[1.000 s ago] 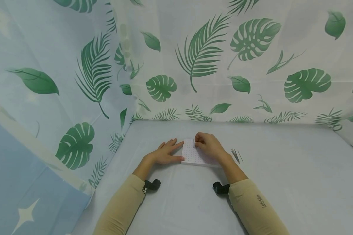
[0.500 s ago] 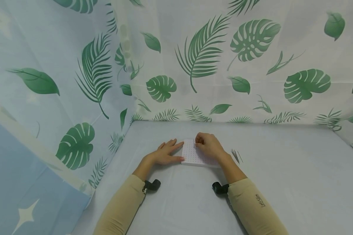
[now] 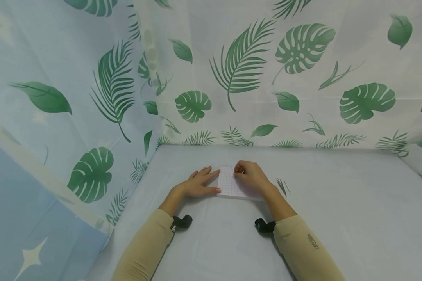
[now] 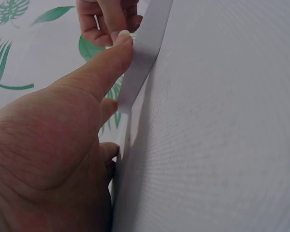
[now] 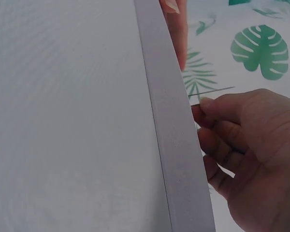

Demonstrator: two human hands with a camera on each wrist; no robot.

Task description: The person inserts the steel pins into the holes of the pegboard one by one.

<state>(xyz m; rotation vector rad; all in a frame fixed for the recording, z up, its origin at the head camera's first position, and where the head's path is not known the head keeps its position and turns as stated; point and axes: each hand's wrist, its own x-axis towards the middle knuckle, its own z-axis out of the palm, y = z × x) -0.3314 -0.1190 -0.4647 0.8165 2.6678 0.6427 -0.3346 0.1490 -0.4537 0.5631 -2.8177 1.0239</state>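
A white board [image 3: 228,186] with rows of small holes lies on the table. My left hand [image 3: 197,185] rests at its left side, fingers spread, with thumb [image 4: 118,50] and index finger touching the edge. One thin dark pin [image 5: 212,91] stands upright from the board, just left of my right hand [image 3: 251,175]. The right hand, held low over the board, pinches a second thin pin [image 5: 195,105] between thumb and forefinger; only a short end of it shows. The board's right part is hidden under that hand.
Several thin dark pins [image 3: 283,186] lie loose on the white-covered table [image 3: 337,203], right of the board. A leaf-printed curtain [image 3: 302,109] hangs behind the table, and another stretch of it stands at the left.
My right hand has shifted very slightly right and toward me, away from the standing pin. The left hand and the board have stayed in place.
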